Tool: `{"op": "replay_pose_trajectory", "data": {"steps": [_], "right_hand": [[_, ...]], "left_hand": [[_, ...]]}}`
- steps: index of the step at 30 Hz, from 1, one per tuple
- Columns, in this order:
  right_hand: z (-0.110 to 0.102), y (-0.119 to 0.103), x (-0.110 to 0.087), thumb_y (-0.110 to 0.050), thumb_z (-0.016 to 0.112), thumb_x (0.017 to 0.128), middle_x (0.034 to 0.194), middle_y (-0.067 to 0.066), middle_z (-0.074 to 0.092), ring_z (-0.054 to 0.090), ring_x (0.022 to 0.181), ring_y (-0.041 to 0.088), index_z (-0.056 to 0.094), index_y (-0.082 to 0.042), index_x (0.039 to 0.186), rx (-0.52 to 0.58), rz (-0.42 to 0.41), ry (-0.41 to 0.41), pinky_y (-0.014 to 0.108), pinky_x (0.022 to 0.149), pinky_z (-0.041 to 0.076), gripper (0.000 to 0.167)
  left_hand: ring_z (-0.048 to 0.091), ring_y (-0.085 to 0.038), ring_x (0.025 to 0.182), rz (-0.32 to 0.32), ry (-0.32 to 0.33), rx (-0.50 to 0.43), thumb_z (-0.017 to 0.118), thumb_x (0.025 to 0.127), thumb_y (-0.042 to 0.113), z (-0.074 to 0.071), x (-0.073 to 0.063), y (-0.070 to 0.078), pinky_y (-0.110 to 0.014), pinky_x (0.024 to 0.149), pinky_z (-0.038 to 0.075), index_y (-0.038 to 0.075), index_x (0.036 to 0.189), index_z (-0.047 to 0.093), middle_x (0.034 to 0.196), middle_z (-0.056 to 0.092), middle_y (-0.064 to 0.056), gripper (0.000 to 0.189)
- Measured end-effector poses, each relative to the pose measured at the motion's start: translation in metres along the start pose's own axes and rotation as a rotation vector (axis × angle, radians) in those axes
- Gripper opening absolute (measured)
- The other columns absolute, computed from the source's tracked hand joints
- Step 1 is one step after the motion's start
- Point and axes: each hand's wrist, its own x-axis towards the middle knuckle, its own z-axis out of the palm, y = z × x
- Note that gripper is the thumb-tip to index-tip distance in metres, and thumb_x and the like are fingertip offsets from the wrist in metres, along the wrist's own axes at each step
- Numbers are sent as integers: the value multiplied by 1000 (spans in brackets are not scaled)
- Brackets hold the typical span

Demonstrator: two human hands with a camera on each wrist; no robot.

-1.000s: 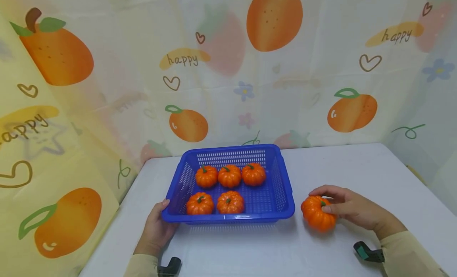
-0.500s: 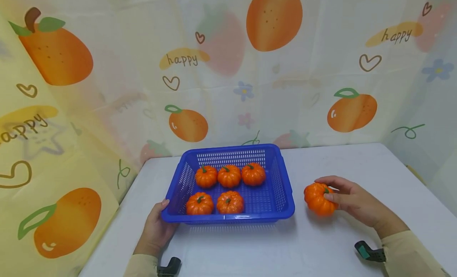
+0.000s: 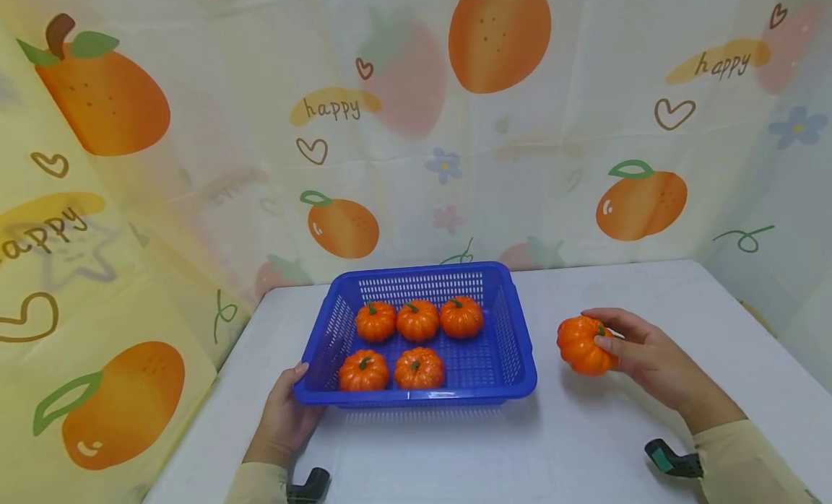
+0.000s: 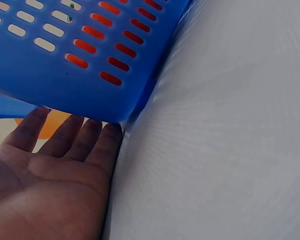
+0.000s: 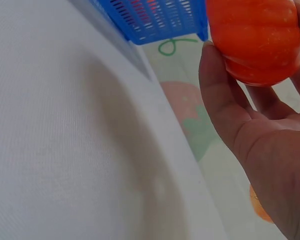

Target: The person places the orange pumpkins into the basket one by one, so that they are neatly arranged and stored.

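My right hand (image 3: 656,363) grips a small orange pumpkin (image 3: 581,345) with a green stem, held above the white table to the right of the blue basket (image 3: 520,345). In the right wrist view, the fingers curl round the pumpkin (image 5: 257,40) from beneath. At the basket's near left corner, my left hand (image 3: 286,417) rests against its side. The left wrist view has the fingers of that hand (image 4: 50,175) nearly straight, their tips touching the basket wall (image 4: 55,85). Several pumpkins sit in the basket: three in the back row, such as this pumpkin (image 3: 461,318), and two in front, including another pumpkin (image 3: 419,368).
The white table (image 3: 442,461) spreads round the basket. Behind it hangs a cloth (image 3: 559,128) printed with fruit and hearts, which also covers the left side. Dark devices are strapped at both wrists, one by the right sleeve (image 3: 747,461).
My right hand has lifted the pumpkin up and away from the table, its shadow now apart from it. The left hand and the basket have stayed in place.
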Motion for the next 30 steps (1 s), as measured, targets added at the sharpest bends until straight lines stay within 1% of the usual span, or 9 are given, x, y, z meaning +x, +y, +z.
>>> {"op": "replay_pose_trajectory", "data": {"steps": [4,9,13,22,30], "right_hand": [[2,-1,1,-11,56,114,142,1,62,65,123,17,58,-12,153,40,-28,2,37,95,59,39],[4,-2,2,-6,52,114,140,4,63,67,121,20,58,-9,153,95,-72,-20,39,93,60,39],[6,-5,2,-5,51,114,140,6,63,67,121,22,58,-10,152,121,-81,-25,41,91,61,39],[14,-12,3,-8,51,115,141,3,63,68,120,22,59,-14,152,117,-67,-1,42,90,62,38],[21,-18,3,-13,54,115,142,1,62,68,119,19,61,-20,150,85,-49,63,39,89,61,37]], "left_hand": [[53,-24,137,5,0,4,43,110,44,0,-1,0,-33,110,47,1,168,27,153,57,-4,74],[53,-25,138,10,-5,-1,42,109,43,1,-1,0,-33,110,47,1,168,27,153,56,-5,74],[52,-25,139,14,-15,-5,42,110,43,1,0,0,-33,111,46,0,169,26,155,55,-5,75],[51,-25,140,18,-20,-13,42,110,41,1,0,0,-33,111,45,-2,168,26,156,54,-7,74],[49,-27,142,-2,17,-5,44,109,42,2,-1,1,-33,111,46,3,168,30,157,54,-6,72]]}}
